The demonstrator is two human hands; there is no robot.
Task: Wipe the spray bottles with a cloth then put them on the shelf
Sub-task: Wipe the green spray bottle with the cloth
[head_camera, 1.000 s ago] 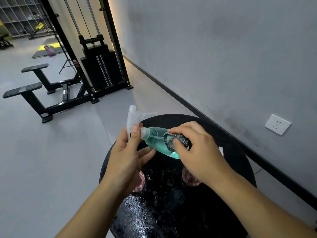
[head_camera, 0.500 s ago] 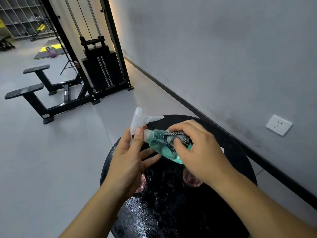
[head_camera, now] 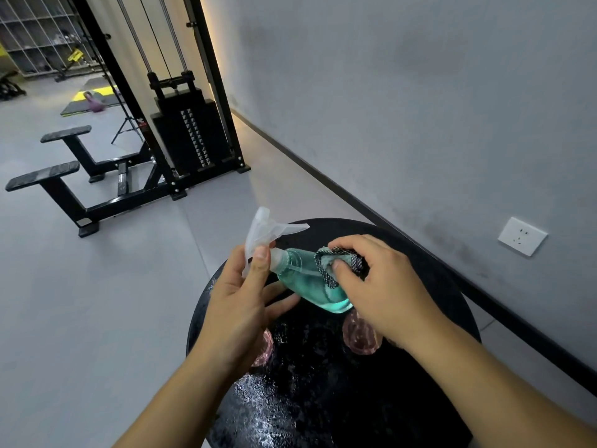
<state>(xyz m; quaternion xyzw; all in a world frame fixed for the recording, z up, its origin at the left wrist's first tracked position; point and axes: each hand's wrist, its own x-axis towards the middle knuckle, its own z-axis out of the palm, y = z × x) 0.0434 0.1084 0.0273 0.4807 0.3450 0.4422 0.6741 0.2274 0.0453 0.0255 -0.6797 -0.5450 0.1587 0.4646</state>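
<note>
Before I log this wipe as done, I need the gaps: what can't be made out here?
Head view only:
- Teal spray bottle: base hidden by the right hand and cloth.
- Pink bottles on the black table: mostly hidden under both hands.
- Left hand: palm side unseen.
- Far shelf: contents too small.

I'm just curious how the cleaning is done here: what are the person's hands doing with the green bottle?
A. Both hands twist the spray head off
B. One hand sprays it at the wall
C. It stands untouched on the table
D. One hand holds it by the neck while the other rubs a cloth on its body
D: the left hand grips the green spray bottle at its neck, and the right hand presses the cloth against its body.
</note>
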